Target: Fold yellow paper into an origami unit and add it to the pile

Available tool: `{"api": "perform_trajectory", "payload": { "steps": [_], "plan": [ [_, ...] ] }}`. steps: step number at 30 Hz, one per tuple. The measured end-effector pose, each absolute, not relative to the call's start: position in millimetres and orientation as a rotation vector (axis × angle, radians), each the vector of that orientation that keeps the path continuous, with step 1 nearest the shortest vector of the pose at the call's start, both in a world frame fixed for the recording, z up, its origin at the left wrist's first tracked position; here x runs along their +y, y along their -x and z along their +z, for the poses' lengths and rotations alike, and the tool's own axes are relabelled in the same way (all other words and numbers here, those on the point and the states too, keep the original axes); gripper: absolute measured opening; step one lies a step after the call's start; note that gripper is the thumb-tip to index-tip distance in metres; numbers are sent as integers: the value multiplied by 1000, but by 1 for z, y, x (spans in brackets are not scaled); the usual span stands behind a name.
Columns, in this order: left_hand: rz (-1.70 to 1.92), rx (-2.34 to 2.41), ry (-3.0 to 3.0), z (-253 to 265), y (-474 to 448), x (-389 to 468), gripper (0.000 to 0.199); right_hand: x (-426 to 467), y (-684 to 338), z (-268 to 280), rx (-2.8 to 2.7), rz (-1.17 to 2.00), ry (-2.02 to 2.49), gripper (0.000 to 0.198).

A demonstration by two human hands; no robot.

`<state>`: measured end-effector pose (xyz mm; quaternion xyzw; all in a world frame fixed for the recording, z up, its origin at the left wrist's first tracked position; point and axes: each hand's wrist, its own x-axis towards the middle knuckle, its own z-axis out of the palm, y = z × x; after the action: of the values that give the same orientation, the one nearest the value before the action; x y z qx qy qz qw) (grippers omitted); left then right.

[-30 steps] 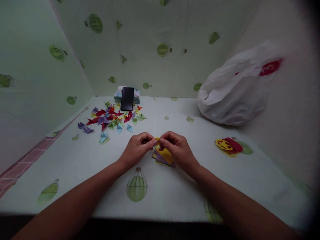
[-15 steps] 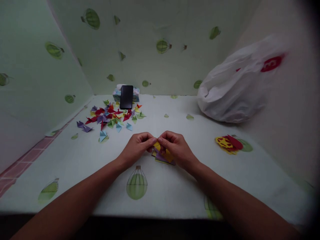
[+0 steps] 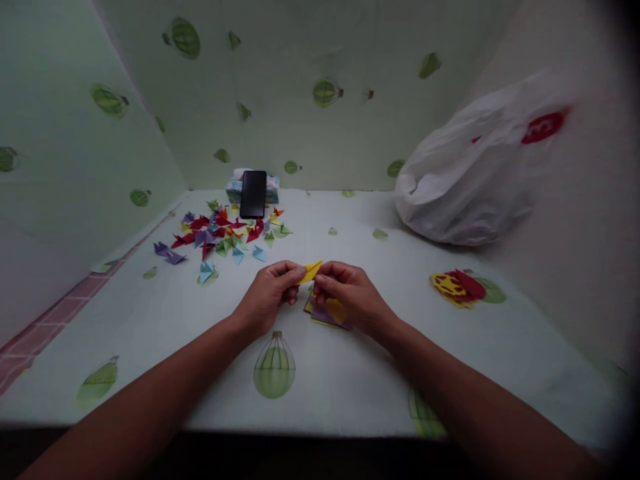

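Note:
A small folded piece of yellow paper (image 3: 311,272) is held between my two hands, above the table's middle. My left hand (image 3: 270,290) pinches its left end between thumb and fingers. At the other end, the thumb and fingertips of my right hand (image 3: 353,293) close on the paper. Beneath the right hand lies a small stack of coloured paper sheets (image 3: 327,322), purple and yellow on top, partly covered by that hand.
Many small folded paper pieces (image 3: 220,233) in several colours lie at the back left. A black phone (image 3: 253,195) leans on a tissue box (image 3: 272,189) behind them. Yellow and red paper cutouts (image 3: 457,288) lie right, before a white plastic bag (image 3: 465,180).
The yellow paper has come up into view between the fingertips, tilted and more exposed. My hands have moved slightly apart; the left one has turned a little.

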<state>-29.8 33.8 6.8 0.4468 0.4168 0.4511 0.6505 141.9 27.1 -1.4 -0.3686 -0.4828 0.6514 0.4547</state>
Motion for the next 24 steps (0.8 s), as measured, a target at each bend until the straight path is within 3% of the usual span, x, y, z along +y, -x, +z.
{"api": "perform_trajectory", "payload": {
  "steps": [24],
  "plan": [
    [1003, 960, -1101, 1, 25, 32, 27, 25, -138, 3, -1237, 1453, 1065, 22]
  ]
}}
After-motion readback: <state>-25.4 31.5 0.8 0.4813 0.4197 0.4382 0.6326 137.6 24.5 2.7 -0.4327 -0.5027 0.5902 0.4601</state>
